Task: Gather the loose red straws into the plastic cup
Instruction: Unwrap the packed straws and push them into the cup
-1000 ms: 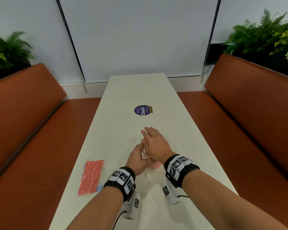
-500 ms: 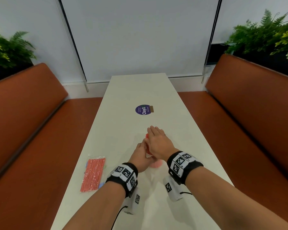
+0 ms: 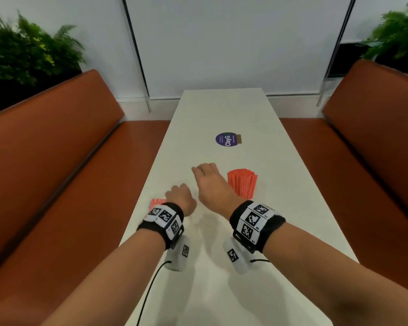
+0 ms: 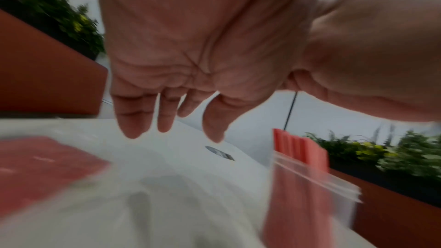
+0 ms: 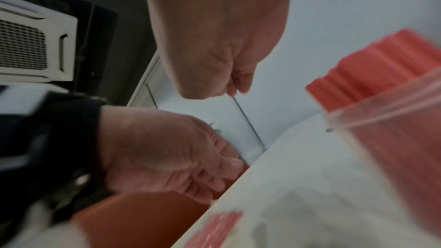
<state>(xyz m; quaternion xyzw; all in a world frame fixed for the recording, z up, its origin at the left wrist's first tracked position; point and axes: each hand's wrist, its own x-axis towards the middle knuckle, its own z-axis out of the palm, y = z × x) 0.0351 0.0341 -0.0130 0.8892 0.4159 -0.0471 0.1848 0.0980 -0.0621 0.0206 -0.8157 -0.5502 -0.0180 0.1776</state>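
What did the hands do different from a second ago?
Both hands let go of the cup of red straws, which now stands alone on the table. The left hand and right hand moved left, toward the pack of straws at the table's edge. The round sticker stayed put.

The left wrist's black marker-patterned band (image 3: pixel 163 220) is covering most of the flat clear packet of red straws (image 3: pixel 156 201); motion blur is smearing both wrist views.
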